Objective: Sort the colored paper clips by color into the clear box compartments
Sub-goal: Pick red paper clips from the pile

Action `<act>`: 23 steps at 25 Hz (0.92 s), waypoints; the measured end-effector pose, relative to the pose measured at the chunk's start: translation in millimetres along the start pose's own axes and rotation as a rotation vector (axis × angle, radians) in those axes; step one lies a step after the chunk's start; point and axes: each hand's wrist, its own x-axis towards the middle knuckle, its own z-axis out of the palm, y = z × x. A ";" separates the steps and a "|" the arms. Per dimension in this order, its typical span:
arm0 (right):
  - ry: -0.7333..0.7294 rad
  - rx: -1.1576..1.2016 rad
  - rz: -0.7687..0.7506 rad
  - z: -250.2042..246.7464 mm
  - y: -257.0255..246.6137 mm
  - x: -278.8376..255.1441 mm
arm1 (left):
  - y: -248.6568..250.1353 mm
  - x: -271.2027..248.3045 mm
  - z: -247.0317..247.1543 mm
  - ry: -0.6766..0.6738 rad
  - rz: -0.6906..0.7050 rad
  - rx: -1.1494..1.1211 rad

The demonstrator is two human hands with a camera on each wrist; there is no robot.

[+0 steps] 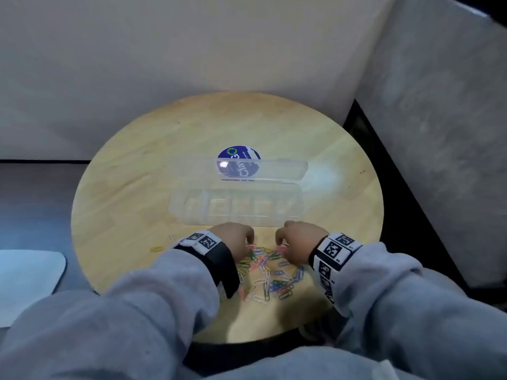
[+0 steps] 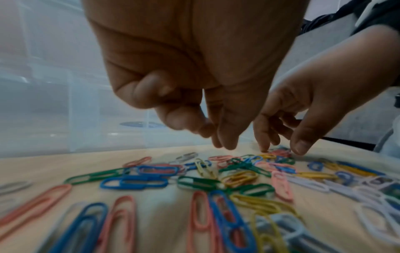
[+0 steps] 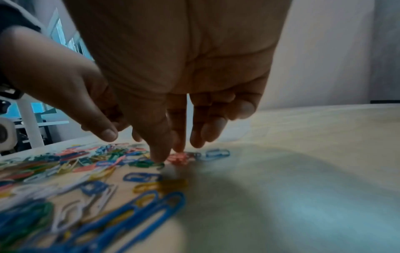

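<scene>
Behind the open clear box (image 1: 238, 207) at the desk's (image 1: 131, 187) centre, we read only "Cla" on a blue round sticker (image 1: 238, 160). Our wrist views alone show our left hand (image 2: 194, 77) loosely curled, holding nothing, and our right hand's (image 3: 184, 77) fingers (image 3: 159, 154) straight, touching the paper clips (image 1: 270, 272) heaped near the desk's near edge; its far half lies bare.

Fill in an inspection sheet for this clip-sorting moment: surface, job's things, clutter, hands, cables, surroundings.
Surface: round light wooden table.
Job's things: loose pile of coloured paper clips at the near edge; clear plastic compartment box behind it, lid open, compartments look empty.
Clutter: blue round sticker behind the box; stray yellow clip to the left.
Hands: left hand and right hand over the pile, fingers pointing down onto clips; no clip seen lifted.
Cables: nothing seen.
Surroundings: pale walls.
</scene>
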 end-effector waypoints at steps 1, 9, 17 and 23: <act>-0.009 0.011 0.014 1.2 0.4 2.4 | 1.2 3.3 -1.0 -0.038 -0.009 0.015; -0.024 0.095 0.088 4.7 3.0 5.3 | 3.0 15.8 4.1 -0.051 -0.004 0.048; 0.023 0.378 0.153 -1.4 8.1 -9.2 | 0.2 16.7 8.5 -0.074 -0.011 -0.055; 0.062 1.006 0.247 9.6 29.1 -21.5 | 2.4 16.0 9.7 -0.049 0.008 -0.068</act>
